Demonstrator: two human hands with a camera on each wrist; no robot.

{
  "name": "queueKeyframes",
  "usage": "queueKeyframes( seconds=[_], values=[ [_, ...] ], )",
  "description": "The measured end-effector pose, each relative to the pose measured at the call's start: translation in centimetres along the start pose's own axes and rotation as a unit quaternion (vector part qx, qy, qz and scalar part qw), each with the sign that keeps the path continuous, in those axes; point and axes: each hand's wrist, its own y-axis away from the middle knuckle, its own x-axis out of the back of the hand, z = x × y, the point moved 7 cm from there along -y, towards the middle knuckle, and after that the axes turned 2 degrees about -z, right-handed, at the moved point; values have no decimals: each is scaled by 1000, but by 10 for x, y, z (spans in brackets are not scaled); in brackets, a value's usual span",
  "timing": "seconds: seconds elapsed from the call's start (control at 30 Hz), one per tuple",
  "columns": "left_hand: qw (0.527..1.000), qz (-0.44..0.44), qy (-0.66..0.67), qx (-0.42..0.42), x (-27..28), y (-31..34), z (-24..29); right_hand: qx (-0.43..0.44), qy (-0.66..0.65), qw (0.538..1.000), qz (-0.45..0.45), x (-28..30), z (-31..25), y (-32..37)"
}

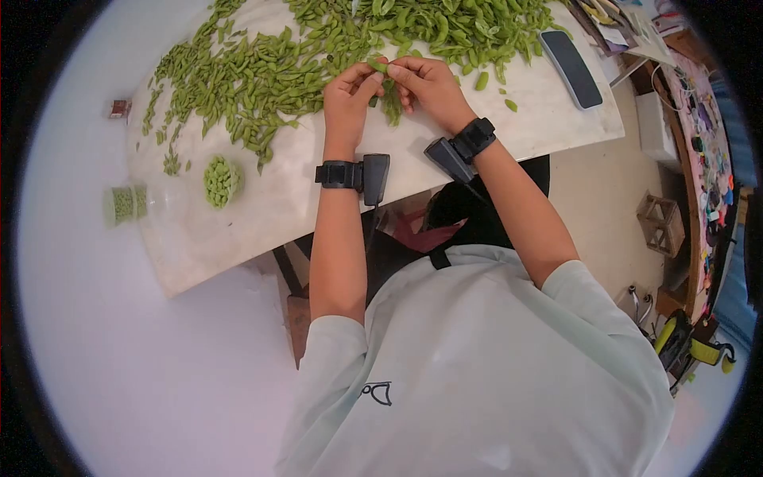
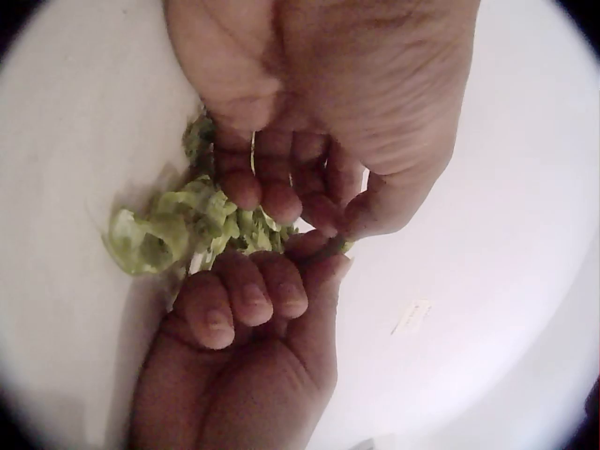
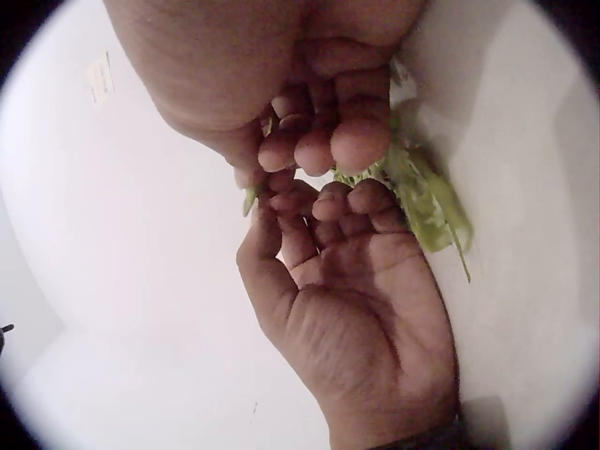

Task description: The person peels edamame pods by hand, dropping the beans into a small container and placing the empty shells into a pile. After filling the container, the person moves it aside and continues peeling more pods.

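Observation:
Both hands meet over the near part of a pale table [image 1: 445, 147]. Between them is a green bean pod [image 1: 377, 66], pinched by thumb and fingertips of the left hand [image 1: 346, 99] at one end and the right hand [image 1: 437, 89] at the other. In the right wrist view a green tip of the pod [image 3: 250, 199] shows between the thumbs; the rest is hidden by fingers. The other fingers of both hands curl loosely. Opened, empty-looking pods [image 2: 150, 239] lie on the table under the hands in the left wrist view.
A wide heap of green pods [image 1: 262, 87] spreads across the far side. A cup of shelled beans [image 1: 221, 181] stands at left, with a clear container [image 1: 125, 205] of beans beyond it. A phone [image 1: 571, 70] lies at right. The table's front edge [image 1: 238, 261] is close to the body.

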Motion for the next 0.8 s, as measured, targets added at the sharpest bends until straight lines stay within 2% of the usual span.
queueKeyframes(
  seconds=[0.17, 0.8],
  values=[
    [999, 8, 45, -4, -1, 1, 1, -1, -4, 1000, -6, 0, 1, 0],
    [999, 13, 45, 5, 0, 1, -1, -14, 3, 1000, 0, 1, 0, 1]
  ],
)
